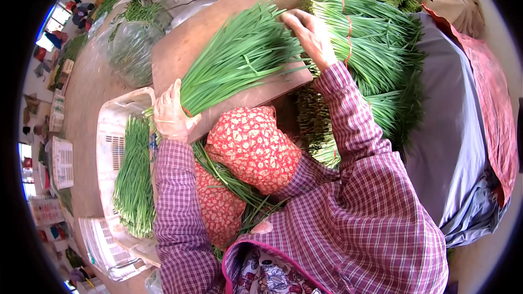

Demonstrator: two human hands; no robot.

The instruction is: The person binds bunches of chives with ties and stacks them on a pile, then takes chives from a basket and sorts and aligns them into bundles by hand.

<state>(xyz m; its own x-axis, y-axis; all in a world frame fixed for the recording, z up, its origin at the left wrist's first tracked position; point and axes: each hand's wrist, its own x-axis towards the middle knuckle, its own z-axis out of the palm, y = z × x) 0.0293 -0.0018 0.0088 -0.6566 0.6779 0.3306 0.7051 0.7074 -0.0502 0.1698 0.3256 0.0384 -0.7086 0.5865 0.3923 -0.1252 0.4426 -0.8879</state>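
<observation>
A large bunch of long green stalks (239,51) lies slantwise on a brown board (169,54). My left hand (173,113) is wrapped round its lower end, where a bit of red band shows beside the thumb. At the upper right, my right hand (309,34) rests at the leafy tips with its fingers bent over the edge of the bunch; the fingertips are partly hidden. Under the board's near edge is red floral cloth (253,144) over my legs, with loose stalks (231,182) lying across it.
A white crate (111,130) at the left holds more green stalks (133,185). Banded bunches (376,43) are piled at the right beside a grey cover (447,114). A plastic bag of greens (133,46) stands at the upper left. Several people are far off at the left edge.
</observation>
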